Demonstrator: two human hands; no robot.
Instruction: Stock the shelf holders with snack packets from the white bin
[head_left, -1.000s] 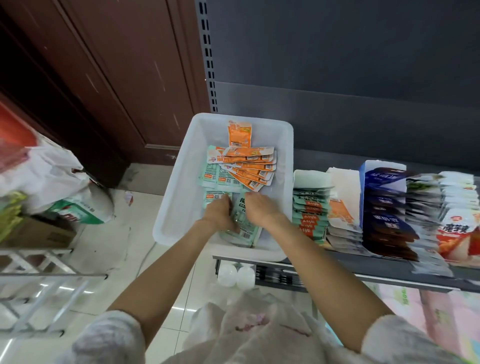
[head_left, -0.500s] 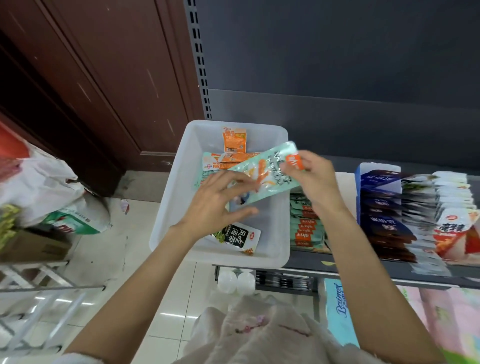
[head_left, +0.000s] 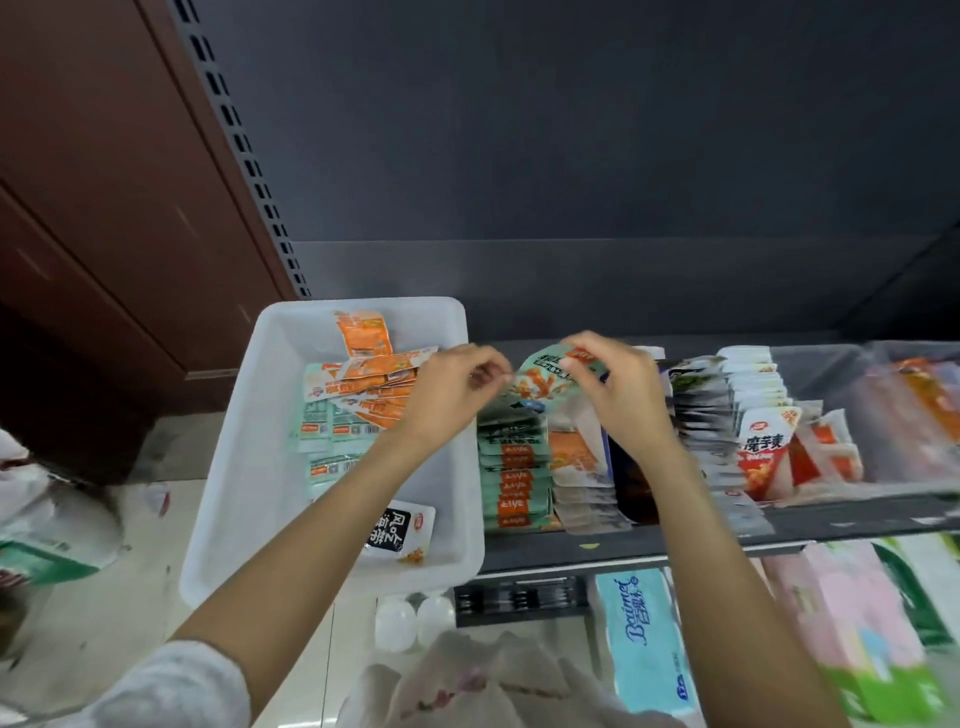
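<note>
In the last half second both hands have carried the green packet (head_left: 540, 382) out of the white bin (head_left: 249, 467) (right hand (head_left: 618, 395) fingers pinching its top, left hand (head_left: 457, 389) its edge) to above the green row (head_left: 514, 467) on the shelf, so slotting it in comes next.

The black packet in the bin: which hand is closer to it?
Left. The left hand is over the bin's right wall, up from the black packet. The right hand is farther off, over the shelf rows.
</note>
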